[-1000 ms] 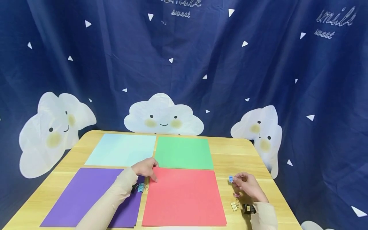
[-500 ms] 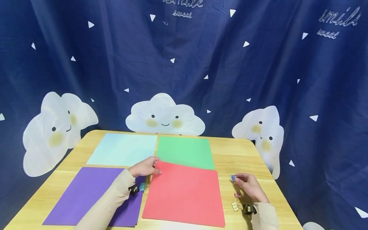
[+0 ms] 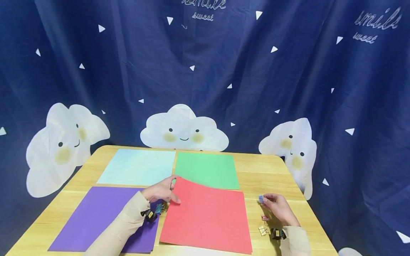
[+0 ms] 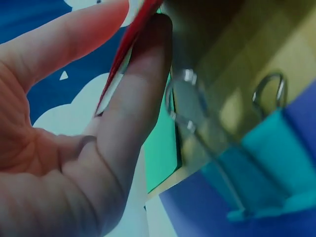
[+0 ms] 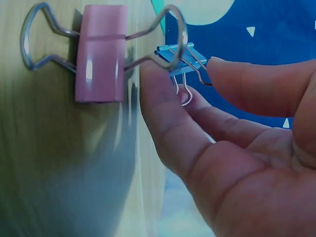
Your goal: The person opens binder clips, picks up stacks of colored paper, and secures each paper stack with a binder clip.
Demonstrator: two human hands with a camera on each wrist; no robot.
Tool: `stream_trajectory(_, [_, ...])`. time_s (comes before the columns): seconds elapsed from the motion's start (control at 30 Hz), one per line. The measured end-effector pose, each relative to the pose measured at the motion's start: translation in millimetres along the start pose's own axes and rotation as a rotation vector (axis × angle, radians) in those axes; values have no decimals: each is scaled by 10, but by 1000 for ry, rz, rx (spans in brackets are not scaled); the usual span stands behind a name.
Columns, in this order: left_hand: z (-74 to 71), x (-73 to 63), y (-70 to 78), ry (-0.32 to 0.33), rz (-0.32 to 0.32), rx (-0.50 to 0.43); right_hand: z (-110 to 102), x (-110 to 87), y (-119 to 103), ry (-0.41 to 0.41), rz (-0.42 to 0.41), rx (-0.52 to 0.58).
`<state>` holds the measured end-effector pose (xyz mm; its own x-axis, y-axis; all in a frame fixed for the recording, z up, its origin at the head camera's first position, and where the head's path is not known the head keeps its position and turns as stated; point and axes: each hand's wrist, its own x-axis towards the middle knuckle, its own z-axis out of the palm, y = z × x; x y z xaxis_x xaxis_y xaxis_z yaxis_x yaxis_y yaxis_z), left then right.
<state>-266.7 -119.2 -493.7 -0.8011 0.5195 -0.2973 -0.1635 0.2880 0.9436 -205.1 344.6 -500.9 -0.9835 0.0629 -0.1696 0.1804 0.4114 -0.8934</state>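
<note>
Gripping raised far-left corner of red paper [image 3: 208,217]: left hand [image 3: 161,190], thumb above, fingers beneath; right hand [image 3: 278,207] pinches blue clip [image 5: 196,57] between thumb and fingertips, narrow gap, pink clip [image 5: 101,61] lying near

My head view faces forward and down over the counter [image 3: 259,174]; close-up wrist views of my left hand [image 4: 84,168] and right hand [image 5: 247,153] share its curtain [image 3: 208,89].
</note>
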Motion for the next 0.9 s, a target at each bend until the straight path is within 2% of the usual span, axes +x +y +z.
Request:
stream_trajectory(0.13, [7,-16,-44,6,3,-3,3,2,-13,8,2,6])
stream_trajectory(0.33, [5,-61,-128,-15,41,-54,11,9,-11,35,35,-6])
stream_trajectory(0.6, [25,-90,-193,-9,106,-13,33,20,9,49,41,4])
stream_trajectory(0.77, [82,-128,-140,-26,96,-55,39,25,34,51,17,6])
stream_trajectory(0.9, [116,-161,-109,-7,75,-61,44,28,47,65,3,39])
